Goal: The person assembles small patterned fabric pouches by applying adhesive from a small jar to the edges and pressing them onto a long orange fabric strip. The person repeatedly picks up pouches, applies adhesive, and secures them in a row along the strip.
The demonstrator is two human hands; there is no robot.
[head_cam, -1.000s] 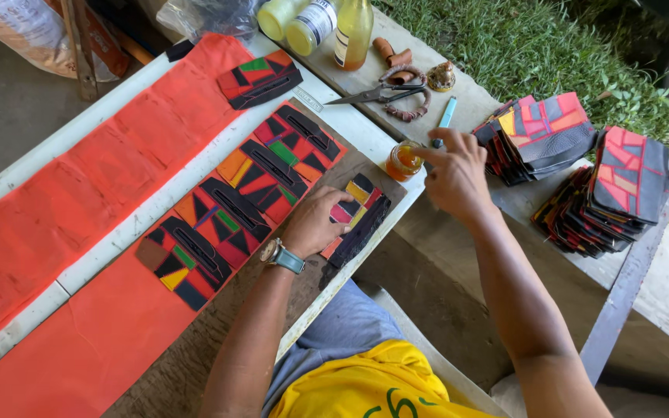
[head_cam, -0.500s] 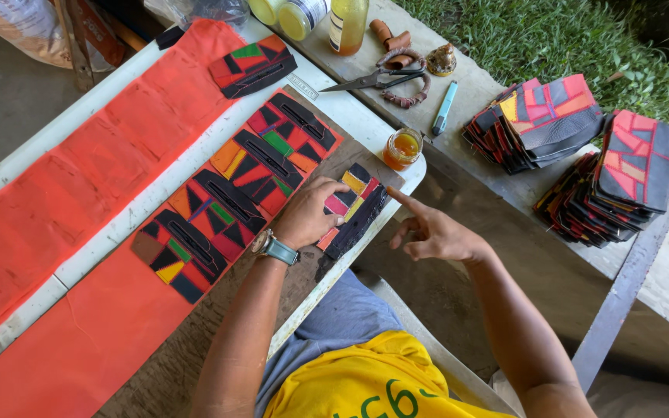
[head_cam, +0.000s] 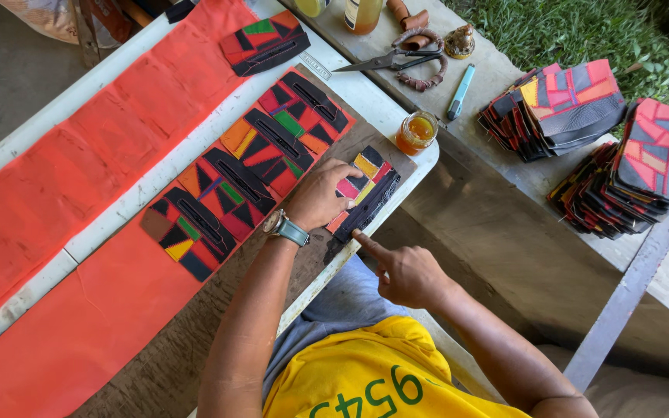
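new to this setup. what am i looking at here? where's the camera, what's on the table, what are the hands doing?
No machine here: a person works with two bare hands, filmed by one camera worn on the head, looking down.

The left hand, with a wristwatch, presses flat on a small patchwork panel of black, red, yellow and pink pieces at the board's edge. The right hand holds nothing; its index finger points toward that panel from just off the edge.

On the board, a row of similar patchwork panels lies on long orange-red sheets. On the bench behind stand a small jar of amber liquid, scissors, a light blue pen-like tool and two stacks of finished panels.
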